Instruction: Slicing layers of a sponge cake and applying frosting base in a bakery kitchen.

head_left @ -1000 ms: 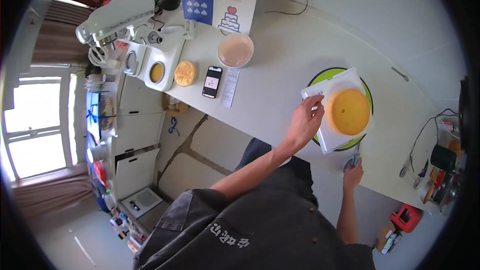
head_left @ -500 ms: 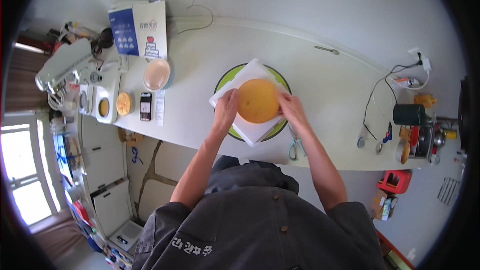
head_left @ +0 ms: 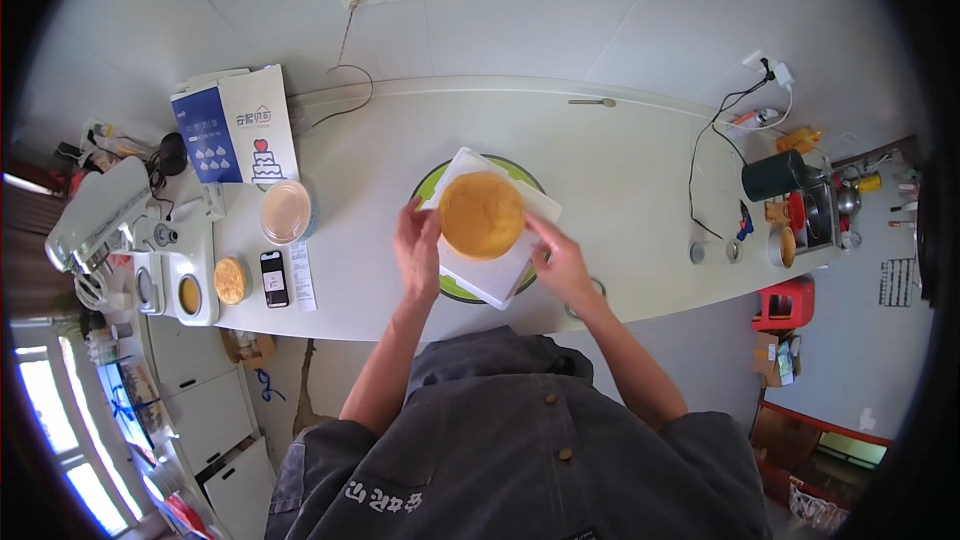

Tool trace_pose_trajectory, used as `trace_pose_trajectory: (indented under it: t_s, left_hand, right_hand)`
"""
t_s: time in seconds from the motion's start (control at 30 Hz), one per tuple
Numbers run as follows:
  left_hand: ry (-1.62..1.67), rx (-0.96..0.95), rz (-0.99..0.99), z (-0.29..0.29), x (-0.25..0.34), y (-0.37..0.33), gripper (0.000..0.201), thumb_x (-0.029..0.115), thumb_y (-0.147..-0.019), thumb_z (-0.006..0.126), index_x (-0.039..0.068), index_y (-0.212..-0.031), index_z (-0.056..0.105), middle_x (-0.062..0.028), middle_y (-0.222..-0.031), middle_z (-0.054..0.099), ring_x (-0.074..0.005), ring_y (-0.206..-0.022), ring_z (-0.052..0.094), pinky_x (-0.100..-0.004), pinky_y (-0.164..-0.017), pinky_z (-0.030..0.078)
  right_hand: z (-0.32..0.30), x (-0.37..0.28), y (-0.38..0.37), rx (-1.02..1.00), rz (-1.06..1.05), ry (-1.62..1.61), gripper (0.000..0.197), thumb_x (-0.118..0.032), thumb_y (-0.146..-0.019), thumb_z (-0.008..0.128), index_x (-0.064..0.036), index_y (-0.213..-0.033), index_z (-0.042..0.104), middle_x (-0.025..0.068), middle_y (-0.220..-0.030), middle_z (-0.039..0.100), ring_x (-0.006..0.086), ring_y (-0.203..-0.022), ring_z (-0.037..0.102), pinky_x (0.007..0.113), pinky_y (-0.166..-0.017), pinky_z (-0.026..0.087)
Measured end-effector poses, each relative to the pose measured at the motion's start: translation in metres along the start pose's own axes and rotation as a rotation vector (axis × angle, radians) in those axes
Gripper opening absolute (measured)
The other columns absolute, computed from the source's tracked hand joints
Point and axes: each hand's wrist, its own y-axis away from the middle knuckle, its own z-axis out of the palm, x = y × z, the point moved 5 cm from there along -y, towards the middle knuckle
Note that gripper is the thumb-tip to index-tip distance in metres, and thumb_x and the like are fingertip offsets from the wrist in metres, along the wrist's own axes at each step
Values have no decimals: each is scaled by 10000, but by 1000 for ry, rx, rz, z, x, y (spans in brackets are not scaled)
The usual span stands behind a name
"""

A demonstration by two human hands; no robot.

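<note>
A round golden-brown sponge cake [head_left: 482, 216] is over a white square board [head_left: 470, 275], which lies on a green round turntable [head_left: 458, 287]. Its upper face is mottled brown, and some of its side shows at the near edge. My left hand [head_left: 418, 250] holds the cake's left side, fingers pointing away from me. Against the right side rest the fingertips of my right hand [head_left: 560, 265], its other fingers curled. Whether the cake is slightly lifted or fully resting on the board, I cannot tell. Scissors [head_left: 599, 288] lie mostly hidden behind my right hand.
On the left are a lidded tub [head_left: 287, 212], a phone [head_left: 274, 278], a paper slip [head_left: 302, 278], another round cake [head_left: 231, 281], a stand mixer [head_left: 100, 215] and a printed bag [head_left: 267, 130]. Cables [head_left: 697, 180] and a dark green canister [head_left: 772, 175] are on the right.
The cake's upper face was smooth yellow with a small dent; now it is browner and mottled. My right hand has shifted nearer me, covering the scissors. The whole view has tilted toward the wall.
</note>
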Motion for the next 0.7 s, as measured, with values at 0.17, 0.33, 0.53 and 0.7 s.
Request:
trace_pose_trajectory:
  t_s: [0.17,0.33,0.53,0.7]
  left_hand:
    - [-408,-60,147,-7,-18,8,462,133,-918,673,-52,-1334,596,-188,-1250,664,-276,-1187,642,-362,-1016,492]
    - [-317,-139,85,7,-19,-3,440,36,-891,665,-56,-1316,605,-187,-1198,686,-268,-1127,668,-359,-957,540]
    - [-421,-76,113,9,-6,7,397,7,-862,676,-68,-1249,628,-167,-1056,724,-262,-975,715,-352,-893,572]
    - [-504,-113,95,-2,-19,3,455,40,-860,695,-59,-1294,601,-168,-1043,724,-259,-972,715,-356,-884,574]
  right_hand:
    - [23,25,41,191,129,-178,683,167,-890,533,-73,-1524,450,150,-1476,546,252,-1287,609,314,-940,555]
    - [17,35,50,324,281,-197,597,96,-929,584,-39,-1499,470,135,-1354,634,232,-1176,666,307,-870,588]
    - [-18,122,113,336,489,406,377,-8,-846,682,-44,-1222,694,181,-1048,734,315,-931,727,353,-828,575]
    - [-21,171,138,362,384,653,281,-24,-787,705,-33,-1067,709,195,-1093,691,387,-999,668,441,-883,547]
